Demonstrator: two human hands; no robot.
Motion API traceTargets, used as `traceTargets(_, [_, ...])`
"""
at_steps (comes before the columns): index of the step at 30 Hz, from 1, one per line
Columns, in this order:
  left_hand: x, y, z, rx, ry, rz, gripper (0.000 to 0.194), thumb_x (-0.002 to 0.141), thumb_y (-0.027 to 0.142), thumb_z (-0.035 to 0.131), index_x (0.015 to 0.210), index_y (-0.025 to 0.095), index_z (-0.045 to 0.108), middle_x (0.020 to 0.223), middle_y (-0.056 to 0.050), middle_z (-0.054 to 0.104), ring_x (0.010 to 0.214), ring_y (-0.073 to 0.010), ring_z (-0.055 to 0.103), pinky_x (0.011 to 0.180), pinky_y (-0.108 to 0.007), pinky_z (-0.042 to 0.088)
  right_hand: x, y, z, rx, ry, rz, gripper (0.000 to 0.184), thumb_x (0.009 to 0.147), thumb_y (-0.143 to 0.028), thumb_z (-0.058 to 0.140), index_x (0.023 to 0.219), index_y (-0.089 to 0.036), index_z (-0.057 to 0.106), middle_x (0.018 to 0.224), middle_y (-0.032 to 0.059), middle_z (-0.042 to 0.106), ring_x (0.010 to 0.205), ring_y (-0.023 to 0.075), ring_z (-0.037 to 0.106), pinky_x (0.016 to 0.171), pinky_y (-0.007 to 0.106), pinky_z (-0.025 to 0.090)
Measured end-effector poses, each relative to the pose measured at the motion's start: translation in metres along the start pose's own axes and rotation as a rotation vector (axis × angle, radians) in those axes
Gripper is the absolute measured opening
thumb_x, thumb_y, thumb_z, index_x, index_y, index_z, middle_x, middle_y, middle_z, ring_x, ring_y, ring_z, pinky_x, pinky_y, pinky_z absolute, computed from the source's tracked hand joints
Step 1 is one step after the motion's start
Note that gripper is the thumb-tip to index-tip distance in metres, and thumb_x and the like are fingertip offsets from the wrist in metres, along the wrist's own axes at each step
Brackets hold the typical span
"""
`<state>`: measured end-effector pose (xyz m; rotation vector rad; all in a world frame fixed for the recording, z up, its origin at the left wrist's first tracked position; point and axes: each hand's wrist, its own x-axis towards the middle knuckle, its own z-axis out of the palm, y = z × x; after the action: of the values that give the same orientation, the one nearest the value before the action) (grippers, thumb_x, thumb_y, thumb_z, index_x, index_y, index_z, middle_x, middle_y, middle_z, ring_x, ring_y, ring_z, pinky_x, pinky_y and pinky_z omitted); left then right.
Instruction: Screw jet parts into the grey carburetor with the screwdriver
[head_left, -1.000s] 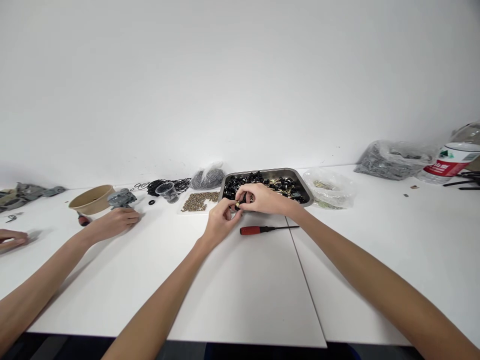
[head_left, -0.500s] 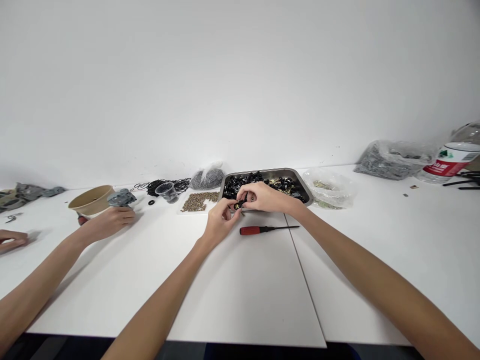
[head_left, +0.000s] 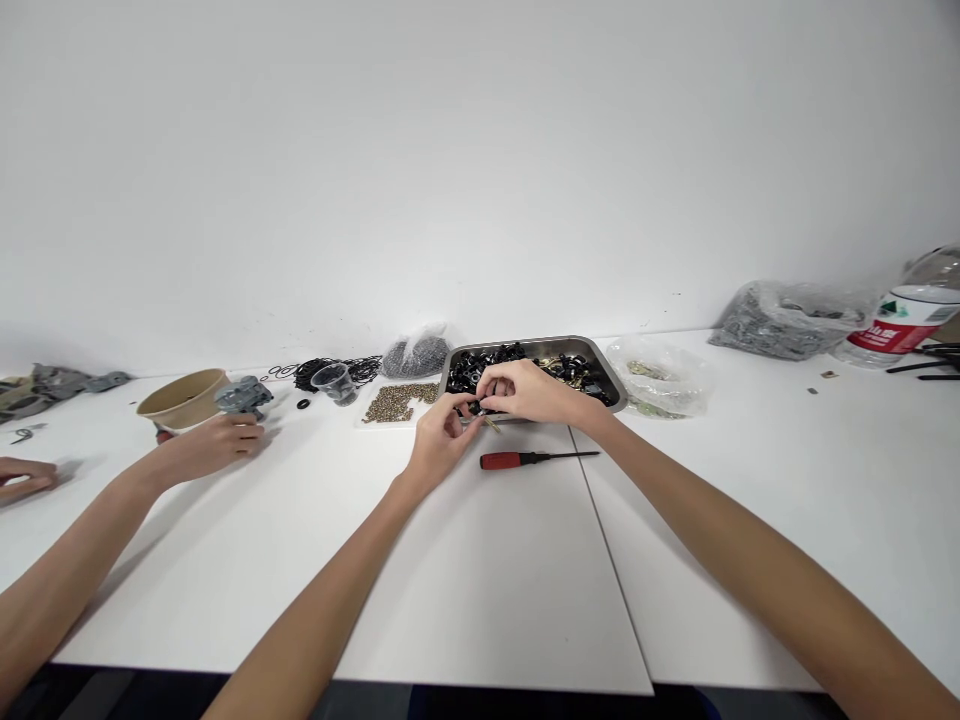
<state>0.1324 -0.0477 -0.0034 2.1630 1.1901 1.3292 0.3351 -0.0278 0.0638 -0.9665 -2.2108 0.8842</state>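
Note:
My left hand [head_left: 439, 440] and my right hand [head_left: 525, 392] meet just in front of a steel tray [head_left: 609, 380] of small black and brass parts. Both hands are pinched together on one small black part with a brass piece [head_left: 480, 406] between their fingertips. A red-handled screwdriver [head_left: 525, 459] lies on the white table just below my hands. A pile of small brass pieces [head_left: 394, 401] lies left of the tray.
A co-worker's arm reaches in from the left, its hand [head_left: 217, 440] by a grey part [head_left: 241, 395] and a tan bowl [head_left: 184, 398]. A clear cup [head_left: 334, 383], black rings [head_left: 330, 371], plastic bags of parts [head_left: 664, 378] and a bottle [head_left: 911, 315] sit along the wall.
My fingers have shifted on the small part, and my right hand has closed further over it. The co-worker's hand has drawn slightly left toward the bowl.

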Motion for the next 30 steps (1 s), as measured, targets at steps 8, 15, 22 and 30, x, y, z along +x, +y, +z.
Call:
traceTargets(8, [0.000, 0.001, -0.001, -0.025, 0.027, -0.024, 0.023, 0.085, 0.035, 0.067, 0.102, 0.020, 0.065, 0.078, 0.001, 0.060, 0.052, -0.0046, 0.045, 0.053, -0.020, 0.042, 0.000, 0.000, -0.002, 0.027, -0.003, 0.010, 0.016, 0.087, -0.030, 0.061, 0.095, -0.017, 0.066, 0.085, 0.0020, 0.065, 0.074, 0.0105, 0.057, 0.065, 0.023, 0.042])
traceTargets(15, [0.000, 0.002, -0.003, -0.050, 0.053, -0.143, 0.026, 0.084, 0.040, 0.067, 0.099, 0.019, 0.065, 0.066, 0.003, 0.058, 0.050, -0.0057, 0.045, 0.054, -0.021, 0.040, 0.001, 0.004, -0.002, 0.024, -0.142, 0.042, 0.028, 0.089, -0.026, 0.059, 0.116, -0.019, 0.060, 0.090, 0.0027, 0.068, 0.082, 0.0138, 0.063, 0.072, 0.024, 0.045])
traceTargets(22, [0.000, 0.001, -0.002, -0.191, 0.020, -0.255, 0.029, 0.083, 0.043, 0.068, 0.099, 0.020, 0.062, 0.063, 0.005, 0.057, 0.045, -0.0060, 0.045, 0.050, -0.022, 0.038, 0.004, 0.015, 0.006, 0.004, -0.111, 0.010, 0.025, 0.092, -0.034, 0.058, 0.111, -0.019, 0.064, 0.089, 0.0031, 0.067, 0.079, 0.0132, 0.060, 0.070, 0.024, 0.043])
traceTargets(30, [0.001, 0.006, -0.003, -0.210, 0.022, -0.266, 0.020, 0.085, 0.040, 0.063, 0.086, 0.019, 0.061, 0.047, 0.007, 0.047, 0.042, -0.0080, 0.045, 0.049, -0.022, 0.037, 0.009, 0.035, 0.008, -0.021, 0.004, 0.030, 0.025, 0.094, -0.036, 0.055, 0.094, -0.015, 0.069, 0.081, 0.0026, 0.066, 0.068, 0.0103, 0.053, 0.064, 0.023, 0.038])
